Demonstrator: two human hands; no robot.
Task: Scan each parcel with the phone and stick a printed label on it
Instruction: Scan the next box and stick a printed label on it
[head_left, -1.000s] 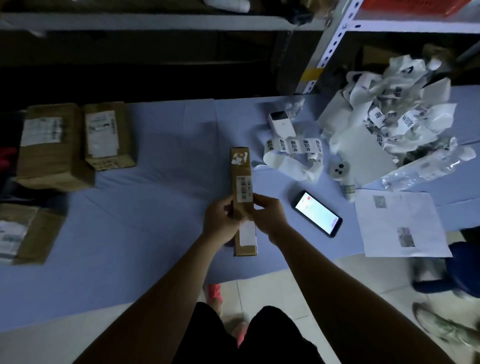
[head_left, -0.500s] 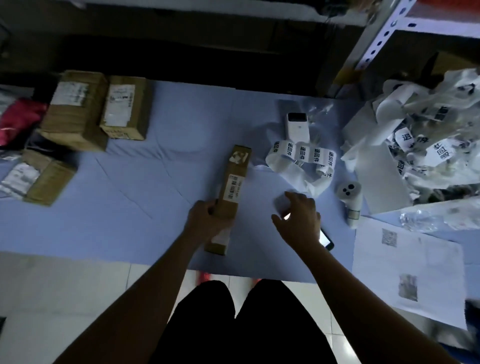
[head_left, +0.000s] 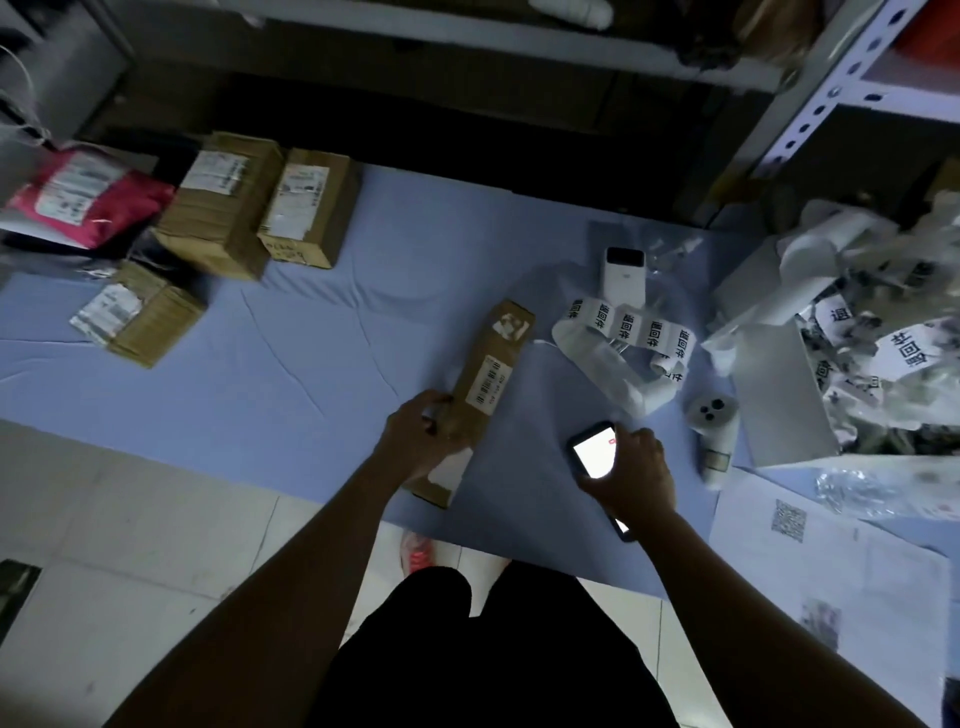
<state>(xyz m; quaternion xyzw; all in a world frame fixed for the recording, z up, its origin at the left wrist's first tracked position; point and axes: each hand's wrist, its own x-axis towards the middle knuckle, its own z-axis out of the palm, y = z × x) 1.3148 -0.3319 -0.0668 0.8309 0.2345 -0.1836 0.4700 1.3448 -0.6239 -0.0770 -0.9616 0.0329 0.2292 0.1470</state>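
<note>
A long narrow cardboard parcel (head_left: 488, 374) with a barcode sticker lies slanted on the blue table (head_left: 337, 353). My left hand (head_left: 421, 436) grips its near end. To the right, my right hand (head_left: 631, 475) holds the phone (head_left: 592, 452), whose screen glows white. Beyond the phone lies a strip of printed labels (head_left: 631, 330), coming from a small white label printer (head_left: 625, 280).
Three cardboard boxes (head_left: 223, 202) (head_left: 311, 208) (head_left: 140, 317) and a red mailer bag (head_left: 88, 195) sit at the far left. A white handheld device (head_left: 714, 434), a heap of used label backing (head_left: 872, 332) and printed sheets (head_left: 826, 561) crowd the right. Shelving stands behind.
My right hand left the parcel, reached right and took hold of the phone, which now sits raised in it. The left hand stays on the parcel. The view swung left.
</note>
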